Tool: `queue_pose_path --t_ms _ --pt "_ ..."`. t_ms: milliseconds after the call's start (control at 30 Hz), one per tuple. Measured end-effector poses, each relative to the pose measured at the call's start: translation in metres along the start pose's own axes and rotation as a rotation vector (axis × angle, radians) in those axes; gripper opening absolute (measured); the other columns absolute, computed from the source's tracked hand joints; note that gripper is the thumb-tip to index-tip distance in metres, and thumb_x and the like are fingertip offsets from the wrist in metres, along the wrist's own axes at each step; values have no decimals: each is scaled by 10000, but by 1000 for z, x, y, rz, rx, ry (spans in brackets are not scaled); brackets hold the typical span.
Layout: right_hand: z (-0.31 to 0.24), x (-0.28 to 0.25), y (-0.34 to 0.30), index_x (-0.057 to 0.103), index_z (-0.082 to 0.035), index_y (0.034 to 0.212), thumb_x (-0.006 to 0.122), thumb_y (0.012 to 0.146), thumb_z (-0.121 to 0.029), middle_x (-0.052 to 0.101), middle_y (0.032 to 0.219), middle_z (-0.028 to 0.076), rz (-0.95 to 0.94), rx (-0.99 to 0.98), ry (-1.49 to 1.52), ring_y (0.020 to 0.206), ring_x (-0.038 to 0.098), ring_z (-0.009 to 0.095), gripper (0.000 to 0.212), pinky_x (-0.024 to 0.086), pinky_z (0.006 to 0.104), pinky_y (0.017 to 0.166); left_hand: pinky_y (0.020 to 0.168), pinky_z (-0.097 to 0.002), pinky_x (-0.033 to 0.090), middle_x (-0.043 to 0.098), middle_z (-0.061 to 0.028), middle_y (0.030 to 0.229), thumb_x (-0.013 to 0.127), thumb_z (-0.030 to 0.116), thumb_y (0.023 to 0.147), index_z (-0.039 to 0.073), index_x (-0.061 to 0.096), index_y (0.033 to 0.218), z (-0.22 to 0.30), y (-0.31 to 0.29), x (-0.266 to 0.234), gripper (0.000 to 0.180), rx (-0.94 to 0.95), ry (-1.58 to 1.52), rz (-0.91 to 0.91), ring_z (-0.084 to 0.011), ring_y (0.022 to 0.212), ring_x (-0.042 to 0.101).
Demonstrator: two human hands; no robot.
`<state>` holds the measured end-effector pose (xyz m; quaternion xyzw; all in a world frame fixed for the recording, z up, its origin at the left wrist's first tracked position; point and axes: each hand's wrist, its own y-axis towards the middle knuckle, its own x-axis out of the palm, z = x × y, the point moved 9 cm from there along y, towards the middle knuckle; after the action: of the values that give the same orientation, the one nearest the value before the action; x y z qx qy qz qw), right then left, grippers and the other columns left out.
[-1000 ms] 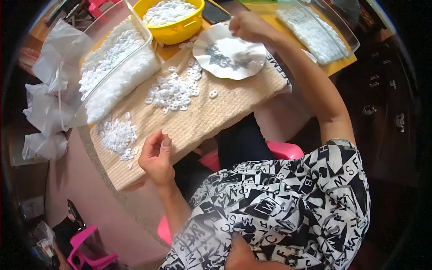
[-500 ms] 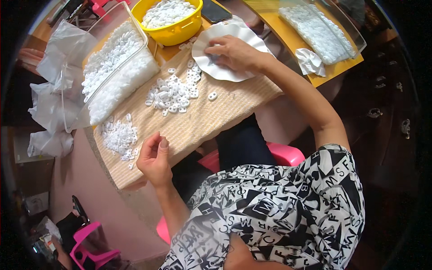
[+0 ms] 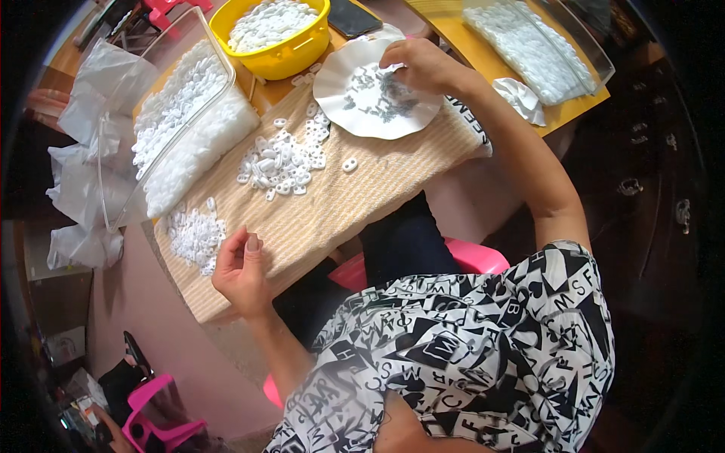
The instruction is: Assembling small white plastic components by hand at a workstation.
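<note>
At the desk's [image 3: 266, 89] far right corner: plate [image 3: 332, 90], white and wavy-rimmed, dark bits [image 3: 389, 108] strewn over its bottom.
Right hand [image 3: 427, 68]: over the plate's far right rim, fingers bent and bunched. Half a second ago it was spread low in the plate, covering many bits; now it has drawn up and back toward the rim.
Right grip: narrowed to the fingertips; I cannot tell whether they meet or have hold of a dark bit.
Dark bits: open to view again, so the work in hand seems centred on them; one may have been picked up, though nothing proves it.
Left hand [image 3: 243, 275]: hardly moved, by the desk's near edge toward the left end, just beside the left pile [image 3: 195, 235] of white bits.
Left grip: fingers curled toward the thumb; I cannot tell how far the tips stand apart, or if anything is between.
Cloth [image 3: 302, 219]: striped, bearing both hands' work; middle pile [image 3: 281, 162] at its centre, one lone white bit [image 3: 350, 164] to its right.
Far edge: yellow basin [image 3: 291, 59] of white bits, phone [image 3: 353, 19] beside it.
</note>
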<state>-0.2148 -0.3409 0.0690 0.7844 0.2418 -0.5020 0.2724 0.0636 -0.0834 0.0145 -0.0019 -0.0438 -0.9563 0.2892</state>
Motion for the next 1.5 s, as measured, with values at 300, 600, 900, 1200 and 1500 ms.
queue_pose_path --t_ms 300,600,900,1200,1500 --pt "-15 25 6 557 -13 716 510 697 -8 556 761 182 89 -75 -190 719 547 347 51 431 376 647 647 -185 411 568 -19 796 625 9 744 -39 595 915 7 5 3 180 19 160 5 -67 700 506" --pt "-42 21 0 582 0 845 505 729 24 563 839 157 57 -92 -26 811 556 313 141 437 363 730 586 -214 407 542 -52 743 592 -1 729 -27 601 870 17 29 19 143 187 395 -27 -101 626 490" --pt "-35 33 2 566 16 791 499 735 2 557 801 151 46 -101 -174 781 543 309 88 436 358 703 609 -322 445 592 -131 778 572 -4 698 4 621 792 29 69 40 106 451 711 -42 -241 662 557" --pt "-48 26 -4 552 5 745 487 746 -4 543 764 159 81 -91 -223 755 538 309 66 434 359 692 609 -331 435 563 -113 696 620 16 635 14 612 711 20 47 63 77 478 769 -189 -252 635 536" --pt "-29 6 -13 575 0 824 552 726 -28 566 706 138 199 77 148 651 543 204 104 423 292 608 531 -279 411 535 -103 657 567 -49 676 4 563 779 21 40 58 115 431 588 -147 -189 568 519"
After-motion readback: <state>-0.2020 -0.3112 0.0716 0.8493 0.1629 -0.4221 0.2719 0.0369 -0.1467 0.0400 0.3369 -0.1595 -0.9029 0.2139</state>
